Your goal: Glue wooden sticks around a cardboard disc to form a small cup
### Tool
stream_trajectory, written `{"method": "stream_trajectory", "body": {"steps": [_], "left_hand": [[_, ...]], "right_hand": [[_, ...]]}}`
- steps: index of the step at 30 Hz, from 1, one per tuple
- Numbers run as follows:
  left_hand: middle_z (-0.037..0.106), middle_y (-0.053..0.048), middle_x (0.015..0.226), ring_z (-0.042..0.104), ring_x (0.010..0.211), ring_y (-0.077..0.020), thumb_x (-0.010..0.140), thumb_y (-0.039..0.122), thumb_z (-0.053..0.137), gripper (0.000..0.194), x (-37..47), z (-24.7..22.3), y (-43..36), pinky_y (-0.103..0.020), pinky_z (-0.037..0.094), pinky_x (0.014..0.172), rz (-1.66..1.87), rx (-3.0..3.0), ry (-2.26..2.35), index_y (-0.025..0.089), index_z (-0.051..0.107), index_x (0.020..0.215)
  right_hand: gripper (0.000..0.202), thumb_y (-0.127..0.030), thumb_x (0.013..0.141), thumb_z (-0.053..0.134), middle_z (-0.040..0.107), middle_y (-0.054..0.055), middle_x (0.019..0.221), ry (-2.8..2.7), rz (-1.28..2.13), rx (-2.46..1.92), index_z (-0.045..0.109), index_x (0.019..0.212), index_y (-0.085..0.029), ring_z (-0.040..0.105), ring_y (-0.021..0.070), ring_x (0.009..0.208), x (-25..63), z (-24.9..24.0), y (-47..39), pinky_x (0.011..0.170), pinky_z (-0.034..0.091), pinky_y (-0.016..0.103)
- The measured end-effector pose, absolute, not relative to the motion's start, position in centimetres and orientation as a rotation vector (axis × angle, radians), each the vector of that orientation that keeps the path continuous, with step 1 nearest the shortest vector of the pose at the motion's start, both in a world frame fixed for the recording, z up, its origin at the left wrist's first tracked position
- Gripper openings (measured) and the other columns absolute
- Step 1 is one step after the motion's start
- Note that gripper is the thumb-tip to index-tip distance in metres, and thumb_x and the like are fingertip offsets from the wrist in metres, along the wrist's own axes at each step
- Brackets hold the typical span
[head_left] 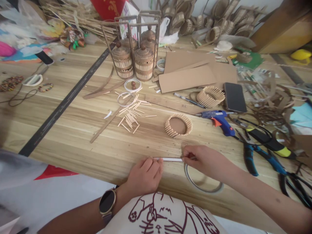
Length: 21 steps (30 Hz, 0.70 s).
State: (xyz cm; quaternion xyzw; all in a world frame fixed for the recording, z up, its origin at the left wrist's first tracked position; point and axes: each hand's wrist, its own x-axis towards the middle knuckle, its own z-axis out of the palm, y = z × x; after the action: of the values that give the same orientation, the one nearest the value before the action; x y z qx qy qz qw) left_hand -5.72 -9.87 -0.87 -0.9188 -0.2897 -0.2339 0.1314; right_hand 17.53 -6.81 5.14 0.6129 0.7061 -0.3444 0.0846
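A narrow strip of white tape (172, 159) is stretched level along the table's near side, between my two hands. My left hand (147, 174), with a watch on its wrist, has curled fingers pressed on the strip's left end. The right end is pinched in the closed fingers of my right hand (201, 159). Just under that hand lies a thin tape roll (206, 189), partly covered by it; whether the strip runs off this roll is hidden. Beyond my hands stands a ring of small wooden sticks (168, 131) with a brown base.
Loose sticks (131, 117) lie left of centre near two white rings. A blue glue gun (216, 115), a phone (235, 97), another stick ring (207, 101) and pliers (250, 159) are at right. Lidded stick jars (143, 65) in a frame stand behind, beside cardboard sheets (186, 78).
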Motion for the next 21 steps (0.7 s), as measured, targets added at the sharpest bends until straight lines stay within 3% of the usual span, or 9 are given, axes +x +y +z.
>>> {"method": "stream_trajectory", "body": {"steps": [21], "left_hand": [[0.062, -0.007, 0.079, 0.055, 0.073, -0.0194, 0.086, 0.01, 0.055, 0.021, -5.9, -0.7, -9.9, -0.031, 0.047, 0.065, -0.587, -2.733, -0.842, 0.004, 0.061, 0.105]], "right_hand": [[0.009, -0.024, 0.08, 0.054, 0.07, 0.003, 0.08, 2.01, -0.707, 1.738, 0.061, 0.074, -0.022, 0.062, 0.02, 0.075, 15.7, 6.4, -6.2, 0.051, 0.025, 0.026]]}}
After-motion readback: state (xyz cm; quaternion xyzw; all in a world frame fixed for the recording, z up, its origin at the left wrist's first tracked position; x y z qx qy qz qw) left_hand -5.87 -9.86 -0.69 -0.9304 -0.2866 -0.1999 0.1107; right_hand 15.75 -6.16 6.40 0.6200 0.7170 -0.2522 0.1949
